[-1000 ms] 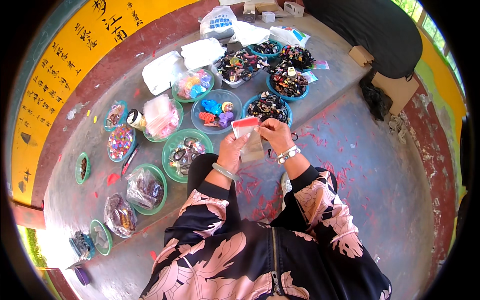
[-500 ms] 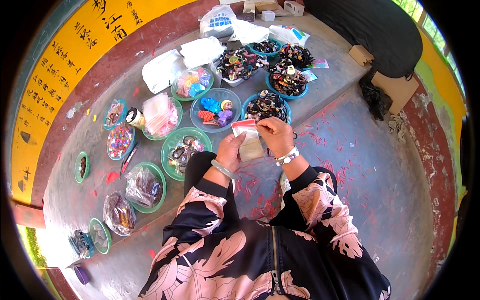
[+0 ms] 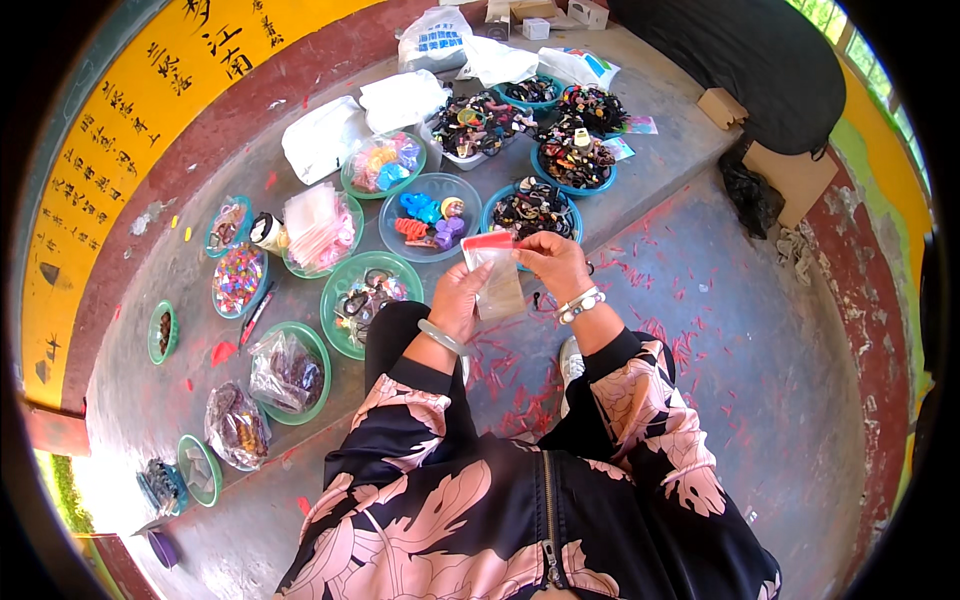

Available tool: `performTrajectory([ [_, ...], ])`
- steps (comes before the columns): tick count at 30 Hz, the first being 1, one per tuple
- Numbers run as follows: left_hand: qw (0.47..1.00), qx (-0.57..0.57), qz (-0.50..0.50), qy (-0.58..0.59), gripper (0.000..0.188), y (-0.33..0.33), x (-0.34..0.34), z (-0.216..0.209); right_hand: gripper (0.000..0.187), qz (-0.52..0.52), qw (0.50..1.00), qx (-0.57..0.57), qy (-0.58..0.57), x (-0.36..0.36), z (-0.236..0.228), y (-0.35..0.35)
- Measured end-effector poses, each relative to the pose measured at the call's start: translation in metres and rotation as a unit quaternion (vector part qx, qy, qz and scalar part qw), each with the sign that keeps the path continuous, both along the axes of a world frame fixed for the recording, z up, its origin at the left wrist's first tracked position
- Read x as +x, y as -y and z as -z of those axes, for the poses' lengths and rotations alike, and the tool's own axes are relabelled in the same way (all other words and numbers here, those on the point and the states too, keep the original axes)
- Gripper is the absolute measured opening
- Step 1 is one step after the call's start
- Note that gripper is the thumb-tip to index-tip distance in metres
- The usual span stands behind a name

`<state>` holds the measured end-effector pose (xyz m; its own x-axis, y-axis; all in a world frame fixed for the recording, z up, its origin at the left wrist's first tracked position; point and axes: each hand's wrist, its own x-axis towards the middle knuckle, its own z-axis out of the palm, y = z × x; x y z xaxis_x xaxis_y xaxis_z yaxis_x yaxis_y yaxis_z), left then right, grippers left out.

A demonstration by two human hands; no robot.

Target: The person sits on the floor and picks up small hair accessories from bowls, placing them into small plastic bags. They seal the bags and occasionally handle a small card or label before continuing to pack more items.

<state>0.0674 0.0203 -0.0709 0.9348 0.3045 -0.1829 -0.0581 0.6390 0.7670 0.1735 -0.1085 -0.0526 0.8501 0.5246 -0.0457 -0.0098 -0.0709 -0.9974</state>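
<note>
A small clear plastic bag (image 3: 503,295) with a red strip along its top is held up in front of my knees. My left hand (image 3: 456,305) grips its left side, thumb lying across the front. At the upper right corner, by the red strip, the fingertips of my right hand (image 3: 558,268) are pinched on the bag. Just beyond it stand a blue bowl (image 3: 578,232) of dark hair ties and a clear bowl (image 3: 391,240) holding blue, purple and orange hair scrunchies. Nearer my left knee is a green bowl (image 3: 330,318) with assorted small pieces.
Left on the raised ledge are a bowl of colourful bits (image 3: 238,282), a pen (image 3: 257,315), a green bowl (image 3: 322,400) with a filled plastic bag, and a stack of pink-edged bags (image 3: 318,225). White bags (image 3: 325,140) lie farther back. Red scraps (image 3: 530,400) litter the floor.
The bag's red top, earlier spread apart at the mouth, now looks flatter and stands higher. My right hand has shifted slightly; both hands remain on the bag.
</note>
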Motion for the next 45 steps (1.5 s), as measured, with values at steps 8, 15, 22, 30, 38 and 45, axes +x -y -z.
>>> performTrajectory([
  [8,1.0,0.015,0.021,-0.018,0.02,-0.003,0.0,0.008,0.015,-0.009,0.989,0.066,0.129,-0.004,0.005,-0.005],
  [15,0.996,0.034,0.079,-0.01,0.026,0.002,-0.003,0.0,0.017,-0.034,0.993,-0.034,0.106,-0.004,0.003,0.001],
  [22,0.995,0.006,0.094,0.023,0.029,0.009,-0.002,-0.007,0.009,-0.032,0.993,0.041,0.11,-0.006,0.01,-0.002],
  [30,0.99,0.047,0.132,0.01,0.036,0.007,-0.002,-0.003,0.008,-0.005,0.998,0.01,0.067,-0.015,-0.009,-0.002],
  [38,0.986,0.032,0.161,-0.008,0.047,0.011,-0.007,-0.022,0.01,-0.008,0.998,0.052,-0.047,-0.015,-0.018,0.0],
  [45,0.986,0.063,0.155,-0.024,0.046,0.008,-0.006,-0.001,0.012,0.063,0.986,0.111,-0.109,0.001,-0.007,0.001],
])
